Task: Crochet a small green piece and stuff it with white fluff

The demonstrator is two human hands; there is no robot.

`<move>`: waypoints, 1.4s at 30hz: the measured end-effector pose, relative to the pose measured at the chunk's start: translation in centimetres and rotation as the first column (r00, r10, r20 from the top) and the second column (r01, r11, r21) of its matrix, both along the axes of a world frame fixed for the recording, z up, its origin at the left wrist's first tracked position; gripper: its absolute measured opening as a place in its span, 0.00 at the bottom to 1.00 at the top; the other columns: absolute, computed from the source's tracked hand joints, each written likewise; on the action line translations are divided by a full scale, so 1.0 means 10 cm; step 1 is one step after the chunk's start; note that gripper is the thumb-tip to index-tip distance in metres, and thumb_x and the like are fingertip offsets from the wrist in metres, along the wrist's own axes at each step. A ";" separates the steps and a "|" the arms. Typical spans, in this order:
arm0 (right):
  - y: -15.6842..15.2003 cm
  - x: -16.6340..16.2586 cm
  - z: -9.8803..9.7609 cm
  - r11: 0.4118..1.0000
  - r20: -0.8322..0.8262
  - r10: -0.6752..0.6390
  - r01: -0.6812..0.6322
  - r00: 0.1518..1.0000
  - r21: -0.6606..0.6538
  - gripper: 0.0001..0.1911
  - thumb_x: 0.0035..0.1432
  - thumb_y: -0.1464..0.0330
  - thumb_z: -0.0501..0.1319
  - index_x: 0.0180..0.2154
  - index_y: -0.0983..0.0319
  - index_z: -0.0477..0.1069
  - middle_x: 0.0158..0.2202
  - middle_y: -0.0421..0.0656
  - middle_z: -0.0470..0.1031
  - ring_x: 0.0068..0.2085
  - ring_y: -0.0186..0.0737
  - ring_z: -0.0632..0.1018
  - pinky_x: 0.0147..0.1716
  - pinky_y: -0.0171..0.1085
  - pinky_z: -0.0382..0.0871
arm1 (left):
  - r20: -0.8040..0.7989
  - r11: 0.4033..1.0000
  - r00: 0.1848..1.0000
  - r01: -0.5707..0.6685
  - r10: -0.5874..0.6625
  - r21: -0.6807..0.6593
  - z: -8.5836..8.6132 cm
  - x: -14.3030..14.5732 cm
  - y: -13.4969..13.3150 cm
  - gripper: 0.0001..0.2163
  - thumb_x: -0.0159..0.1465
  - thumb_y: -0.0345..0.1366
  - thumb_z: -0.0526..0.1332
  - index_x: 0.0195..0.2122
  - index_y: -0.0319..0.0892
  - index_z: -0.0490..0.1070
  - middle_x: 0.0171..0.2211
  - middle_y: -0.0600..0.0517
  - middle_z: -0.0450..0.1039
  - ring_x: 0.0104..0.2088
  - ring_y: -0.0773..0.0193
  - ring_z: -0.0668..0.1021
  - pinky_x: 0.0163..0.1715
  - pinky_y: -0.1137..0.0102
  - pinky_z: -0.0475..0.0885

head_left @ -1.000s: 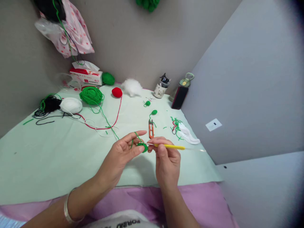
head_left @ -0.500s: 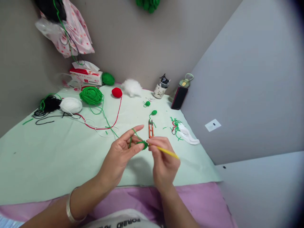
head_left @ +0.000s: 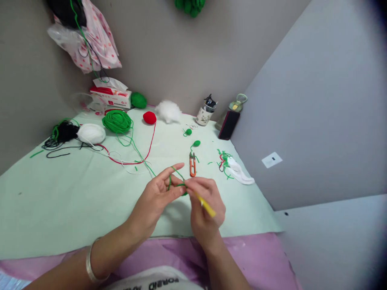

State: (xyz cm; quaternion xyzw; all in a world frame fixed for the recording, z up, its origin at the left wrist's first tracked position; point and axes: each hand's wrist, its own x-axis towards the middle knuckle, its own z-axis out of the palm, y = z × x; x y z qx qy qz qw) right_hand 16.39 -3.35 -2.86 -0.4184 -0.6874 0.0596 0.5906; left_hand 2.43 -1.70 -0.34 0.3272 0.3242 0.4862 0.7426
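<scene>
My left hand (head_left: 159,193) pinches a small green crochet piece (head_left: 185,193) between thumb and fingers, with green yarn (head_left: 178,173) looped over its raised index finger. In my right hand (head_left: 208,209) is a crochet hook with a yellow handle (head_left: 207,206), its tip at the green piece. Fingers cover most of the piece and the hook's tip. The yarn trails back to a large green yarn ball (head_left: 117,121). Just beyond my hands lie orange thread snips (head_left: 192,165), and past them two small green crocheted pieces (head_left: 196,143).
A red yarn ball (head_left: 149,117), white yarn (head_left: 91,133) and black yarn (head_left: 67,131) sit at left and back. White stuffing (head_left: 168,111), a tissue box (head_left: 111,97), a cup (head_left: 204,115) and a phone (head_left: 229,125) line the wall. Yarn scraps (head_left: 223,156) lie at right.
The hook's handle has swung down and toward me as my right hand turned. Its tip stays by the green piece, and my left hand has shifted slightly right.
</scene>
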 end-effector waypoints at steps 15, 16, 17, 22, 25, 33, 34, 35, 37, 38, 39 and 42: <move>0.00 -0.01 0.08 0.999 -0.159 0.017 -0.024 0.987 -0.041 0.13 0.66 0.75 0.62 0.45 0.54 0.80 0.39 0.43 0.79 0.38 0.39 0.81 0.35 0.39 0.77 | 0.059 0.999 0.997 -0.045 0.044 0.009 0.04 -0.02 0.02 0.25 0.58 0.33 0.75 0.57 0.50 0.78 0.31 0.57 0.72 0.32 0.70 0.70 0.39 0.75 0.67; 0.00 -0.01 0.07 1.000 -0.091 -0.018 0.020 0.996 0.020 0.14 0.65 0.76 0.62 0.46 0.54 0.80 0.40 0.44 0.80 0.40 0.40 0.81 0.37 0.40 0.77 | 0.080 1.000 0.997 0.005 -0.002 -0.028 0.03 -0.02 0.02 0.25 0.58 0.34 0.75 0.58 0.49 0.78 0.30 0.57 0.71 0.29 0.72 0.68 0.36 0.75 0.66; -0.01 -0.01 0.07 0.998 -0.083 -0.040 0.044 0.996 0.052 0.15 0.65 0.76 0.62 0.47 0.54 0.80 0.40 0.45 0.80 0.41 0.41 0.81 0.37 0.40 0.77 | 0.104 0.996 0.993 0.055 -0.047 -0.069 0.02 -0.02 0.02 0.23 0.59 0.35 0.74 0.57 0.47 0.79 0.29 0.58 0.70 0.26 0.74 0.64 0.34 0.75 0.65; 0.03 0.04 0.15 0.971 -0.524 0.079 -0.185 0.848 -0.153 0.10 0.69 0.69 0.60 0.39 0.56 0.80 0.33 0.41 0.77 0.28 0.33 0.75 0.29 0.36 0.72 | 0.087 0.997 0.996 0.041 -0.035 -0.069 0.03 -0.08 0.05 0.18 0.60 0.34 0.74 0.52 0.45 0.82 0.29 0.58 0.67 0.25 0.75 0.62 0.34 0.76 0.65; 0.04 0.03 0.15 0.943 -0.517 0.112 -0.255 0.848 -0.213 0.09 0.68 0.66 0.62 0.38 0.57 0.81 0.34 0.42 0.79 0.33 0.36 0.77 0.32 0.37 0.73 | -0.005 1.000 1.000 0.013 -0.013 0.018 0.04 -0.07 0.03 0.18 0.58 0.35 0.75 0.51 0.49 0.82 0.32 0.56 0.71 0.33 0.69 0.71 0.38 0.74 0.67; 0.05 0.06 0.11 0.893 -0.633 0.139 -0.372 0.761 -0.252 0.08 0.69 0.65 0.62 0.39 0.57 0.80 0.36 0.41 0.81 0.33 0.33 0.77 0.34 0.34 0.74 | -0.180 0.990 0.983 -0.009 0.034 0.138 -0.03 -0.10 -0.02 0.15 0.62 0.39 0.71 0.51 0.51 0.82 0.40 0.51 0.75 0.44 0.60 0.73 0.44 0.69 0.68; 0.06 0.07 0.12 0.890 -0.646 0.142 -0.383 0.750 -0.249 0.08 0.69 0.65 0.62 0.39 0.57 0.79 0.36 0.41 0.81 0.32 0.33 0.77 0.34 0.34 0.74 | -0.185 0.990 0.982 -0.012 0.038 0.138 -0.03 -0.11 -0.02 0.15 0.62 0.39 0.71 0.51 0.51 0.82 0.40 0.52 0.75 0.43 0.60 0.73 0.44 0.69 0.68; 0.06 0.07 0.13 0.888 -0.651 0.145 -0.389 0.745 -0.246 0.09 0.69 0.64 0.61 0.38 0.58 0.79 0.35 0.41 0.80 0.31 0.32 0.77 0.34 0.34 0.74 | -0.187 0.990 0.982 -0.013 0.039 0.137 -0.03 -0.11 -0.01 0.15 0.62 0.39 0.71 0.51 0.52 0.82 0.40 0.52 0.74 0.43 0.61 0.72 0.44 0.69 0.67; 0.06 0.08 0.16 0.887 -0.644 0.148 -0.388 0.750 -0.248 0.09 0.69 0.63 0.61 0.37 0.58 0.78 0.34 0.41 0.80 0.30 0.33 0.77 0.33 0.34 0.74 | -0.191 0.991 0.981 -0.015 0.041 0.136 -0.02 -0.11 -0.01 0.14 0.62 0.39 0.71 0.50 0.52 0.82 0.39 0.52 0.73 0.41 0.62 0.72 0.43 0.70 0.67; 0.06 0.09 0.17 0.889 -0.634 0.147 -0.383 0.760 -0.253 0.10 0.70 0.63 0.61 0.37 0.59 0.78 0.33 0.41 0.80 0.30 0.33 0.77 0.33 0.35 0.75 | -0.193 0.990 0.980 -0.017 0.043 0.137 -0.01 -0.10 0.00 0.14 0.61 0.39 0.72 0.50 0.52 0.82 0.38 0.53 0.72 0.41 0.62 0.72 0.43 0.70 0.67; 0.06 0.09 0.18 0.890 -0.620 0.145 -0.375 0.771 -0.260 0.10 0.70 0.63 0.60 0.37 0.59 0.77 0.33 0.42 0.79 0.31 0.34 0.77 0.33 0.35 0.75 | -0.197 0.990 0.979 -0.016 0.044 0.137 -0.01 -0.10 0.00 0.14 0.61 0.39 0.72 0.49 0.52 0.82 0.38 0.53 0.72 0.40 0.63 0.71 0.42 0.70 0.67; 0.05 0.11 0.19 0.894 -0.578 0.155 -0.363 0.801 -0.263 0.11 0.70 0.64 0.59 0.38 0.59 0.77 0.34 0.42 0.79 0.35 0.36 0.79 0.34 0.36 0.76 | -0.216 0.990 0.975 -0.018 0.049 0.142 0.01 -0.11 0.00 0.14 0.61 0.39 0.71 0.49 0.52 0.82 0.37 0.53 0.72 0.40 0.63 0.71 0.42 0.70 0.66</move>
